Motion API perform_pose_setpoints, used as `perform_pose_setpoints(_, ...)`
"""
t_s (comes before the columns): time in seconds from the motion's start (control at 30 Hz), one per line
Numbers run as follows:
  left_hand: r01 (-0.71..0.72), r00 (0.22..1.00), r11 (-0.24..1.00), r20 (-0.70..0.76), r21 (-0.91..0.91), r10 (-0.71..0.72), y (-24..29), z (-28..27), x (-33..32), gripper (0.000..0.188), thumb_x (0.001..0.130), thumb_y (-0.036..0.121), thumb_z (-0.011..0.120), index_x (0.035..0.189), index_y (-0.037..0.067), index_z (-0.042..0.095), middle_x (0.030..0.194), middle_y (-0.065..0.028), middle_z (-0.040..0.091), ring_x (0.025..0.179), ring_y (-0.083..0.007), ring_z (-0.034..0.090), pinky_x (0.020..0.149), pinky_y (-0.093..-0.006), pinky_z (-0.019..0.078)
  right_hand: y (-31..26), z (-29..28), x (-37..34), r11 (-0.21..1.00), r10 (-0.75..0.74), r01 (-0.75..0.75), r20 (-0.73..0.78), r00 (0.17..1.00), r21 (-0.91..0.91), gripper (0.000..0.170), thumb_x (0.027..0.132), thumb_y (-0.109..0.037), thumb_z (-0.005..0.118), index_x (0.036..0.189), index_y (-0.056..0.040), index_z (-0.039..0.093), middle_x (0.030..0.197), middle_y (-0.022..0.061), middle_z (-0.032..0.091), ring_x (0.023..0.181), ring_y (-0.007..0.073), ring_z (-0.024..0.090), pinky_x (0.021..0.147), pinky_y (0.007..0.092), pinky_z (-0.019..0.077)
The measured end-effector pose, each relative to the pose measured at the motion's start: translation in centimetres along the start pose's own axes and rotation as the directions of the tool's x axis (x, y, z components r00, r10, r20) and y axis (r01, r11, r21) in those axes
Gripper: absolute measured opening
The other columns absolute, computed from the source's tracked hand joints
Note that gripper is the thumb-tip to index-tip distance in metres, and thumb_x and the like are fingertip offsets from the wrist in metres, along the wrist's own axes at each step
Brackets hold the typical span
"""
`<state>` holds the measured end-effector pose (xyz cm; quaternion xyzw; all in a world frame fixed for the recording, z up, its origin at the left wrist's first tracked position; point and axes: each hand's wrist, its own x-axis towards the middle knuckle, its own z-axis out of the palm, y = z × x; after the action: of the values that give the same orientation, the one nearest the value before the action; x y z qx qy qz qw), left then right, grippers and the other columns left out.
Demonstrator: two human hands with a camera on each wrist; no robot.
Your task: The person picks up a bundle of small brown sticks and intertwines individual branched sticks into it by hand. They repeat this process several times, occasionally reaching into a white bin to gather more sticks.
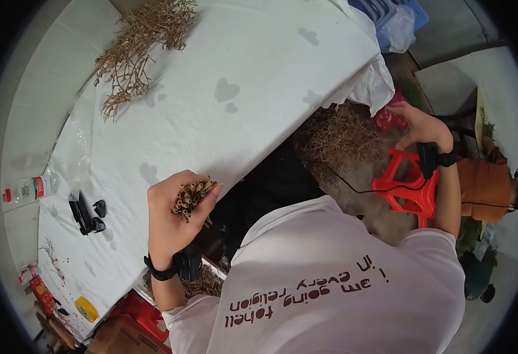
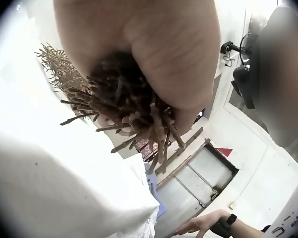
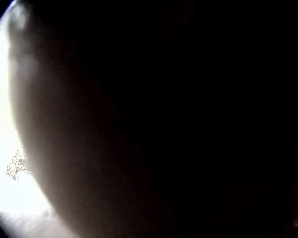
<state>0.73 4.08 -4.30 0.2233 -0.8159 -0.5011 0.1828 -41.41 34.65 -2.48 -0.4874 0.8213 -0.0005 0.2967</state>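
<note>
In the head view my left hand [image 1: 176, 215] grips a bundle of thin brown twigs [image 1: 191, 197], cut ends up, over the white-covered table's [image 1: 241, 130] near edge. The left wrist view shows the twigs [image 2: 134, 109] spreading out from the curled left hand [image 2: 144, 49]. Out to the right, off the table, my right hand [image 1: 421, 127] has its fingers apart and nothing visible in it; it is beside a red bag [image 1: 391, 115] and above a red stool [image 1: 409, 186]. A dark blurred surface fills most of the right wrist view.
A loose twig pile [image 1: 147, 44] lies on the table's far left part, with a plastic bottle [image 1: 26, 190], black devices [image 1: 81, 213] and yellow tape [image 1: 86, 308] towards the left. More twigs [image 1: 344, 138] are below the table's edge. A person in orange [image 1: 483, 189] is at the right.
</note>
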Motion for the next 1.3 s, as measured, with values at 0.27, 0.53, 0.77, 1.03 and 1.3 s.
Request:
perform_pose_setpoints(0.27,-0.006,0.935,1.000,-0.354,0.006,0.008,-0.1,-3.0,-5.3,0.013,0.081,-0.002,0.075,0.084,-0.002,0.062,0.068,-0.0057,0.059,0.059,-0.0137,0.053,0.055,-0.0265,0.0412,-7.4,0.0,4.1,0.916,-0.084,0.135,-0.147,0.985,0.378,0.020,0.094,-0.005,0.064,0.112,0.0038,0.065,0.103,0.0100,0.068,0.099,0.0164,0.064,0.091,0.0292,0.0492)
perform_pose_setpoints(0.53,-0.412,0.379,0.822,-0.894,-0.393,-0.238,-2.8,-9.1,-22.2,0.014,0.095,0.013,0.061,0.087,0.003,0.057,0.073,-0.0025,0.056,0.065,-0.0138,0.048,0.062,-0.0306,0.0427,-14.2,1.2,8.2,0.888,-0.301,0.295,-0.039,0.953,0.352,0.013,0.096,-0.005,0.063,0.105,0.0043,0.065,0.097,0.0076,0.066,0.096,0.0149,0.062,0.089,0.0271,0.0462)
perform_pose_setpoints(0.77,-0.139,-0.409,0.891,-0.795,-0.431,-0.448,-14.4,-5.5,-42.6,0.019,0.096,0.018,0.059,0.104,0.001,0.063,0.092,-0.0066,0.067,0.076,-0.0180,0.061,0.066,-0.0320,0.0495,-16.2,1.2,10.6,0.896,-0.394,0.390,-0.027,0.919,0.213,0.012,0.100,-0.008,0.059,0.102,0.0035,0.062,0.096,0.0062,0.064,0.095,0.0144,0.060,0.091,0.0270,0.0446)
perform_pose_setpoints(1.03,0.414,-0.836,0.654,-0.549,-0.633,-0.003,-24.3,8.7,-65.7,0.035,0.090,0.021,0.061,0.109,-0.008,0.064,0.103,-0.0163,0.068,0.082,-0.0318,0.065,0.075,-0.0443,0.0527,-15.4,2.0,11.6,0.884,-0.392,0.395,-0.066,0.918,0.251,0.011,0.101,-0.007,0.057,0.099,0.0035,0.060,0.093,0.0060,0.060,0.091,0.0145,0.057,0.087,0.0256,0.0431)
perform_pose_setpoints(1.3,0.978,-0.017,-0.204,-0.994,-0.038,0.107,-34.6,9.6,-71.6,0.061,0.088,0.016,0.064,0.141,-0.006,0.044,0.084,-0.0144,0.065,0.075,-0.0312,0.062,0.073,-0.0462,0.0516,-16.7,1.2,13.0,0.897,-0.404,0.395,0.005,0.915,0.199,0.012,0.101,-0.009,0.057,0.097,0.0025,0.059,0.088,0.0050,0.057,0.085,0.0130,0.053,0.082,0.0256,0.0420)
